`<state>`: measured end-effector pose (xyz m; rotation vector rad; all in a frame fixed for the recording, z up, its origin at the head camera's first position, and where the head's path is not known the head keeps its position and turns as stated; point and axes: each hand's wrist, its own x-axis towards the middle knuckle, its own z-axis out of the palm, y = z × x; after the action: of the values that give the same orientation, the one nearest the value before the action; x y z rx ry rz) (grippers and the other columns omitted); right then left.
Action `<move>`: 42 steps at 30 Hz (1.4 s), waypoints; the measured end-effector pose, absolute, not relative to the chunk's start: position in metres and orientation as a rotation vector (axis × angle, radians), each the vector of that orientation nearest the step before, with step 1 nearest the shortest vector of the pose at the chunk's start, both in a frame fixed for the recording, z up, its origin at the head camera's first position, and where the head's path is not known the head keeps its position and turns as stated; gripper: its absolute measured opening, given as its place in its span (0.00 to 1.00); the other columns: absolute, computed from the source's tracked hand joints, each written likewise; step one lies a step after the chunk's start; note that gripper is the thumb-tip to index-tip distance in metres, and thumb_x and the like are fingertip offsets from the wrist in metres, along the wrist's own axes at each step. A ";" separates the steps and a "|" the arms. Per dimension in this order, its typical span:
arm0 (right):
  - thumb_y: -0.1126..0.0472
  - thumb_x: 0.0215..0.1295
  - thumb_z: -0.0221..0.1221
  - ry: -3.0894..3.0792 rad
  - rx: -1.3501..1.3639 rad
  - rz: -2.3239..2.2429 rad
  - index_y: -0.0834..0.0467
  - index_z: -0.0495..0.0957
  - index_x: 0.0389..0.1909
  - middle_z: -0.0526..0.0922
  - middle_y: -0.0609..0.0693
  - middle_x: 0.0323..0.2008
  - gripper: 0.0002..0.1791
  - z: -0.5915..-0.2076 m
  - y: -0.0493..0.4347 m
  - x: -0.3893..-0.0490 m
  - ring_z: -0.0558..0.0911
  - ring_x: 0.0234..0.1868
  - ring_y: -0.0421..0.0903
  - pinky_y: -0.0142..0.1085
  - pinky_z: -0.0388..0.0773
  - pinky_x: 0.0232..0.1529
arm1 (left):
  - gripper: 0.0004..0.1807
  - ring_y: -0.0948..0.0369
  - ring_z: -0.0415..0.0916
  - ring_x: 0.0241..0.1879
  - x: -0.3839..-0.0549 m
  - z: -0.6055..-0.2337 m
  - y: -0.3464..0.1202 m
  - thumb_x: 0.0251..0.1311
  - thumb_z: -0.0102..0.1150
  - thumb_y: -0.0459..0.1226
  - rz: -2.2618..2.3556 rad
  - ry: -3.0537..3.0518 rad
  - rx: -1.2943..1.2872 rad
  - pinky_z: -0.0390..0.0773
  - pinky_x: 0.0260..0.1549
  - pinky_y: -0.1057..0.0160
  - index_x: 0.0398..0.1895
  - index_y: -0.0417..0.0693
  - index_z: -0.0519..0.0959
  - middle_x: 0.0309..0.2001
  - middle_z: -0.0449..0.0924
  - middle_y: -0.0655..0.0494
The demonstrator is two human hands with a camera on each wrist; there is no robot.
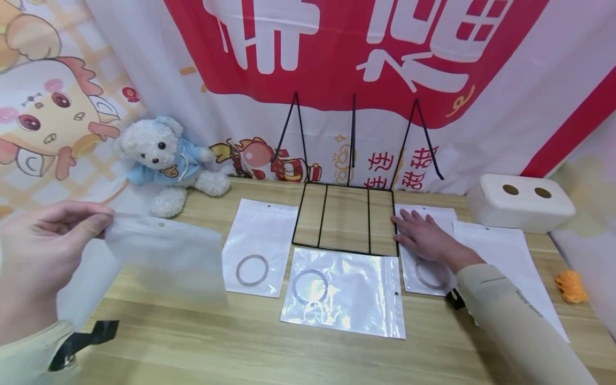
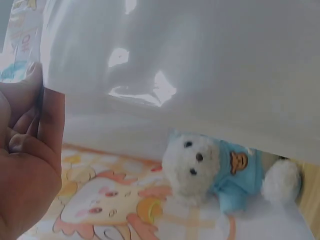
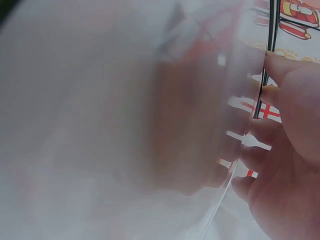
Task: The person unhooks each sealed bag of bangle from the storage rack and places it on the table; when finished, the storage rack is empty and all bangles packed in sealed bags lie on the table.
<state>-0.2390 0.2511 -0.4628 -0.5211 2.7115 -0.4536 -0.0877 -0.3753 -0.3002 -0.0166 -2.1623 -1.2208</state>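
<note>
My left hand (image 1: 48, 256) pinches a corner of a white plastic pouch (image 1: 168, 262) between thumb and fingers, holding it above the table at the left. In the left wrist view, that pouch fills the upper part as a glossy sheet. My right hand (image 1: 428, 240) rests on a white zip pouch (image 1: 445, 216) with a ring outline, its fingers reaching the right side of a black wire rack (image 1: 369, 219). Close up in the right wrist view, the right hand (image 3: 285, 150) shows beside glossy, blurred film. Two more ring-marked pouches lie left (image 1: 264, 235) and in front (image 1: 356, 294) of the rack.
Another white pouch (image 1: 500, 256) lies at the right, near a white box with two holes (image 1: 520, 206) and an orange bundle (image 1: 571, 286). A white teddy bear (image 1: 149, 141) in blue sits back left. Printed cloth (image 1: 332, 128) hangs behind the wooden table (image 1: 240, 342).
</note>
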 end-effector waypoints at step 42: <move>0.44 0.87 0.49 2.720 -0.537 -0.467 0.54 0.56 0.87 0.44 0.63 0.88 0.37 -0.465 0.252 -0.238 0.41 0.88 0.71 0.69 0.31 0.85 | 0.18 0.80 0.78 0.31 -0.256 -0.427 -0.415 0.78 0.62 0.40 -1.176 -2.651 0.473 0.82 0.30 0.80 0.59 0.34 0.86 0.42 0.89 0.59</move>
<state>-0.2384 0.2524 -0.4650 -0.5375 2.7195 -0.4675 -0.2559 -0.4150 -0.4266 0.4728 -2.6511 -1.1761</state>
